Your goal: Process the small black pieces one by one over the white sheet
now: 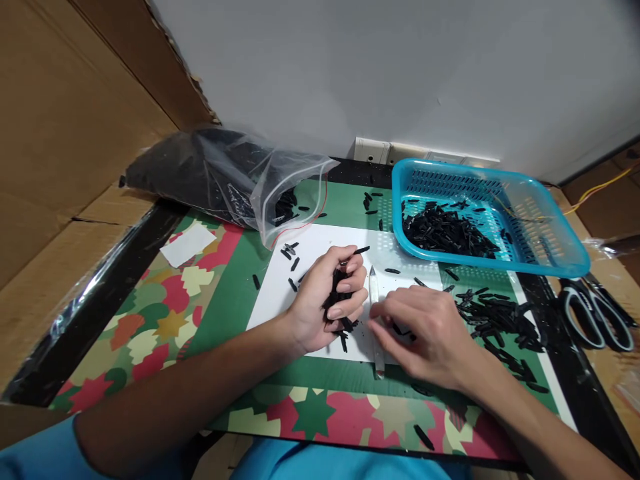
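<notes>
The blue basket at my right holds a heap of short black pieces. A clear plastic bag lies on its side at the back of the desk, full of the same dark stuff, though the plastic blurs it. My left hand is curled shut around a bundle of black sticks over the white sheet. My right hand rests palm down, fingertips on the sheet beside a thin white tool; what lies under it is hidden. Scissors sit at the far right.
</notes>
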`<state>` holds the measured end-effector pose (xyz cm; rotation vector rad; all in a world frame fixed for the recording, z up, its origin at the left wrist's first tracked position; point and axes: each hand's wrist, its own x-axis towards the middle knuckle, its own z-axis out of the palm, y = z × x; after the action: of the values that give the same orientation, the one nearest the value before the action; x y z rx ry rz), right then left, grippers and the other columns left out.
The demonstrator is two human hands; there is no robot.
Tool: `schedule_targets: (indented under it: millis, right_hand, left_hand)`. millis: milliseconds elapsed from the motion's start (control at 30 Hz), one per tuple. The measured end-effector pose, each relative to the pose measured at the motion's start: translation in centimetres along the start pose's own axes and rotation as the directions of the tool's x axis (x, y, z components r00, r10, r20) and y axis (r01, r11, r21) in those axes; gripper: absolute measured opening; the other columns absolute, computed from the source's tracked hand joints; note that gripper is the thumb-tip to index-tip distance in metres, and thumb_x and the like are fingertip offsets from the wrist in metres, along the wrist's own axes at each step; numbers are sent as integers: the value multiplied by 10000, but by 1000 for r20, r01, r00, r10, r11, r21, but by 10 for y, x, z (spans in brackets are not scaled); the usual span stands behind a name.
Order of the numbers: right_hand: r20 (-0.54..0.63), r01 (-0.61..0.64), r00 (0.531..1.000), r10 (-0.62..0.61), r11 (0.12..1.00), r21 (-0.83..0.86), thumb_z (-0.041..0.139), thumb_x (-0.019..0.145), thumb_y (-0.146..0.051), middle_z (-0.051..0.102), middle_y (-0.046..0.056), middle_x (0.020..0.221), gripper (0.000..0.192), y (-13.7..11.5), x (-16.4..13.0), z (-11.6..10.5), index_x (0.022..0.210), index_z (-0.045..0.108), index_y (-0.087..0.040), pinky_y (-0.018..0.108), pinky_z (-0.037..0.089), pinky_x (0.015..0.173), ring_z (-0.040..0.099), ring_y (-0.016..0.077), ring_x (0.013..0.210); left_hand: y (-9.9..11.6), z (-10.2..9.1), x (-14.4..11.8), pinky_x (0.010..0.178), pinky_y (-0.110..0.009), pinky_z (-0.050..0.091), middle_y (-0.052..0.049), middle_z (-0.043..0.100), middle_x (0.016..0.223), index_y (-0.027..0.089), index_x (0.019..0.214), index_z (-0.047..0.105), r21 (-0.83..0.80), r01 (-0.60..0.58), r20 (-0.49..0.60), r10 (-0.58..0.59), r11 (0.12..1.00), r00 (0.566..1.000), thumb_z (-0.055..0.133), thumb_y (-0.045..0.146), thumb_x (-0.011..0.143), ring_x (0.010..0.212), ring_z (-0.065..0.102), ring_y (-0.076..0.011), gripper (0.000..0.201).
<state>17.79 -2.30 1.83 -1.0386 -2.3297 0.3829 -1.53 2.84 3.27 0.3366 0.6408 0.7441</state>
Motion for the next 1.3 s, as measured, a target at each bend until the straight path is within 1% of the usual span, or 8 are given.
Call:
schedule_targets:
  millis: [167,333,467,567,700,867,1100,1300]
  right_hand:
    - [-63,237,965,-254,950,-202,661,1054,-402,569,-13,600,391,-17,1,12,724,625,-195,346,294,560,459,144,558]
    - [-84,317,932,-353,904,-287,663,999,-144,543,-18,583,221,-25,0,20,782,702,-162,357,274,516,434,146,539]
    - [-113,374,906,-407,897,-235,643,972,-115,572,-8,595,150,-26,-3,14,846,718,-152,362,293,497,463,153,541]
    - [-204,295,926,-318,946,-138,675,964,-136,669,18,678,54,-23,-4,4,999,704,-164,350,353,513,541,157,556]
    - [-371,93,920,-128,989,-111,688,974,-127,659,15,665,142,-15,-4,-5,1100,675,-193,332,385,549,547,158,536]
    - [-317,99,930,-184,959,-267,725,978,-166,696,8,659,116,-9,-3,-4,1089,700,-184,347,384,554,566,152,519]
    - [-273,150,936,-222,953,-262,789,963,-190,739,17,682,124,-11,-3,-6,1046,704,-154,354,388,535,594,140,510]
    - [-407,39,907,-106,985,-167,699,957,-103,684,-12,644,248,-5,-8,-6,1176,711,-221,328,394,515,564,146,483]
  left_hand:
    - [-1,0,0,226,-144,212,107,344,532,213,705,462,-104,20,7,-19,994,1000,493,320,1042,335,77,-58,355]
    - [-4,3,0,222,-150,204,103,346,529,207,688,462,-137,35,3,-35,990,999,458,319,1054,334,78,-57,383]
    - [0,2,2,234,-145,214,107,340,530,208,694,455,-104,12,-27,-15,994,1000,479,310,1046,328,102,-52,368]
    - [1,1,2,233,-145,206,104,354,527,211,698,458,-17,1,-34,-1,1000,999,508,343,1032,312,144,-51,363]
    - [-10,2,-1,244,-131,199,94,384,518,207,705,478,163,23,3,-24,986,1000,567,411,1010,293,229,-46,378]
    - [-24,5,-5,285,-105,282,78,401,600,187,736,546,291,-1,-3,2,957,1000,681,465,955,406,288,-43,379]
    - [-25,3,-5,274,-114,256,84,393,573,193,760,555,322,52,20,-62,945,998,651,509,981,381,267,-45,398]
    - [-23,1,-5,281,-115,215,92,388,543,192,713,507,226,41,92,-64,973,994,647,433,967,330,249,-31,377]
